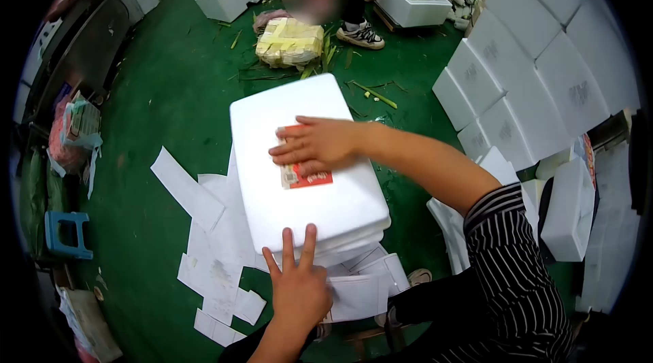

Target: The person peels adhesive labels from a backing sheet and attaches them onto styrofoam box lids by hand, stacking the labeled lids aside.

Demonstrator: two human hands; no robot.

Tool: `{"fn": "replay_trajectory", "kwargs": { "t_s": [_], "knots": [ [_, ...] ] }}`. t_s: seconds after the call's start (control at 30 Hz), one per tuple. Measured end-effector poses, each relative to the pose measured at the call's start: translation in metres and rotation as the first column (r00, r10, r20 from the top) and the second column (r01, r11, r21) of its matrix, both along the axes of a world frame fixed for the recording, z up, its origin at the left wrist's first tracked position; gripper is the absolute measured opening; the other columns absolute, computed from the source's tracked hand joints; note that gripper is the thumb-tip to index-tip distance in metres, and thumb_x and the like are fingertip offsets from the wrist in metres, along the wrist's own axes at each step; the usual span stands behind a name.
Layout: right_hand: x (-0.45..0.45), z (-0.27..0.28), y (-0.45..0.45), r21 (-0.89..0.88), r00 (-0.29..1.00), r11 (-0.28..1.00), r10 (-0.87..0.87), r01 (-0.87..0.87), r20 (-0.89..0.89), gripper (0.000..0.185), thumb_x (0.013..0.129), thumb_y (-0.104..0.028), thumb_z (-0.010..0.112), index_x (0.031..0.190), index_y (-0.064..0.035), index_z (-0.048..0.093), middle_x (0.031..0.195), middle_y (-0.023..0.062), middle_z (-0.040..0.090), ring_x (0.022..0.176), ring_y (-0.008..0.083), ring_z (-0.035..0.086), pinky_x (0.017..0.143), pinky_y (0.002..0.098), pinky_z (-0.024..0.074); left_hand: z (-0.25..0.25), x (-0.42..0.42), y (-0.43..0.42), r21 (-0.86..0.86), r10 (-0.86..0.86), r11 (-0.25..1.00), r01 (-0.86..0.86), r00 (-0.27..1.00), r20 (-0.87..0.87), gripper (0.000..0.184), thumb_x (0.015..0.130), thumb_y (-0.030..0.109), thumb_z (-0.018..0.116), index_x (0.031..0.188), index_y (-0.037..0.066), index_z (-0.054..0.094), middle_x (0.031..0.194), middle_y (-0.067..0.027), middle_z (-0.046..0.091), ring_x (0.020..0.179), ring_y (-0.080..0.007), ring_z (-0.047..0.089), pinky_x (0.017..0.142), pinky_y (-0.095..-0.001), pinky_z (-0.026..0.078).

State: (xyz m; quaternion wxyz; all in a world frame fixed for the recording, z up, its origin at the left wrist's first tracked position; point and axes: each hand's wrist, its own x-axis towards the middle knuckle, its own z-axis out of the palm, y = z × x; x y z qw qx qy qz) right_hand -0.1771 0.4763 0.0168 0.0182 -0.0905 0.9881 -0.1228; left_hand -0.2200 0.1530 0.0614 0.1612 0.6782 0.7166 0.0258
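A white foam lid (272, 217) lies in front of me, on top of a short stack of more white foam pieces. On its middle is a red and beige printed label (316, 179). My right hand (323, 145) rests flat over the upper part of this label, fingers stretched to the left. At the near edge of the lid my left hand (297, 281) touches the foam with spread fingertips. Both hands hold nothing. Flat white cardboard sheets (218, 254) lie under and left of the stack.
White foam boxes (517, 84) are stacked at the right. A yellow-taped bundle (290, 42) sits ahead, near a person's shoe (360, 35) and an open foam box (415, 6). A blue stool (68, 235) stands left. Green scraps (374, 94) litter the green floor.
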Motion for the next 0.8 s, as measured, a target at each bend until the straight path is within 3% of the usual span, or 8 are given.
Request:
{"fn": "replay_trajectory", "kwargs": {
  "t_s": [0.17,0.27,0.33,0.4,0.47,0.57,0.67,0.8],
  "knots": [
    [-0.009,-0.003,0.011,0.072,0.929,0.926,-0.367,0.370,-0.048,0.070,0.106,-0.049,0.046,0.163,-0.0129,0.028,0.172,0.0067,0.020,0.159,0.0225,0.016,0.126,0.0621,0.0084,-0.002,0.002,0.000,0.037,0.008,0.999,-0.010,0.999,0.046,0.010,0.075,0.007,0.066,0.067,0.002,0.067,0.167,-0.0144,0.032,0.153,-0.0508,0.024,0.111,-0.0836,0.013],
    [0.057,0.002,-0.095,-0.182,0.995,0.982,-0.023,0.040,0.092,0.075,0.104,-0.055,0.047,0.163,-0.0113,0.029,0.170,0.0092,0.026,0.158,0.0254,0.023,0.126,0.0586,0.0156,-0.011,-0.004,-0.007,0.073,0.030,0.997,-0.036,0.997,0.076,0.009,0.074,0.008,0.067,0.068,0.002,0.068,0.166,-0.0147,0.034,0.153,-0.0500,0.023,0.111,-0.0834,0.012],
    [0.101,0.006,-0.116,-0.013,0.980,0.988,0.150,-0.153,-0.131,0.074,0.103,-0.047,0.053,0.161,-0.0071,0.030,0.169,0.0129,0.026,0.158,0.0273,0.022,0.127,0.0542,0.0179,-0.014,-0.001,-0.010,0.115,-0.003,0.993,-0.004,0.998,0.061,0.009,0.073,0.009,0.067,0.068,0.002,0.070,0.165,-0.0146,0.036,0.154,-0.0495,0.022,0.111,-0.0833,0.012],
    [0.139,-0.002,-0.118,-0.202,0.904,0.942,-0.318,0.268,-0.285,0.076,0.101,-0.040,0.061,0.159,-0.0013,0.032,0.167,0.0193,0.027,0.157,0.0339,0.022,0.127,0.0495,0.0184,-0.006,-0.006,-0.010,0.089,0.021,0.996,-0.026,0.998,0.053,0.009,0.072,0.009,0.065,0.073,0.003,0.072,0.164,-0.0137,0.039,0.155,-0.0471,0.021,0.112,-0.0834,0.011],
    [0.151,0.009,-0.126,-0.520,0.292,0.297,-0.952,0.801,-0.094,0.080,0.097,-0.046,0.066,0.154,0.0030,0.038,0.164,0.0289,0.027,0.154,0.0430,0.023,0.126,0.0478,0.0195,0.002,-0.006,-0.008,0.093,0.142,0.984,-0.151,0.985,0.098,0.017,0.072,0.010,0.063,0.083,0.004,0.074,0.162,-0.0123,0.042,0.156,-0.0437,0.021,0.112,-0.0834,0.010],
    [0.155,-0.021,-0.119,-0.453,0.389,0.266,-0.899,0.851,0.201,0.090,0.092,-0.062,0.065,0.151,0.0027,0.044,0.165,0.0310,0.021,0.156,0.0456,0.016,0.125,0.0543,0.0186,0.022,-0.008,0.001,-0.001,0.406,0.912,-0.409,0.904,0.137,0.037,0.071,0.008,0.060,0.105,0.004,0.075,0.161,-0.0102,0.046,0.158,-0.0385,0.020,0.118,-0.0732,0.013],
    [0.142,-0.005,-0.144,-0.594,0.351,0.108,-0.883,0.797,0.311,0.104,0.086,-0.069,0.065,0.161,-0.0063,0.030,0.171,0.0207,0.012,0.158,0.0431,0.007,0.123,0.0603,0.0179,-0.022,-0.025,-0.004,0.176,0.238,0.879,-0.444,0.726,0.645,0.052,0.069,0.001,0.058,0.119,-0.001,0.072,0.159,-0.0157,0.047,0.157,-0.0402,0.022,0.124,-0.0543,0.019],
    [0.191,0.049,-0.156,-0.895,0.335,-0.271,-0.857,0.354,0.392,0.105,0.082,-0.033,0.084,0.164,-0.0083,0.022,0.164,0.0168,0.030,0.151,0.0340,0.030,0.121,0.0460,0.0308,0.044,0.007,-0.015,0.345,0.030,0.900,-0.266,0.828,0.560,0.053,0.071,0.000,0.059,0.123,-0.005,0.069,0.159,-0.0244,0.044,0.154,-0.0386,0.031,0.122,-0.0446,0.026]
  ]
}}
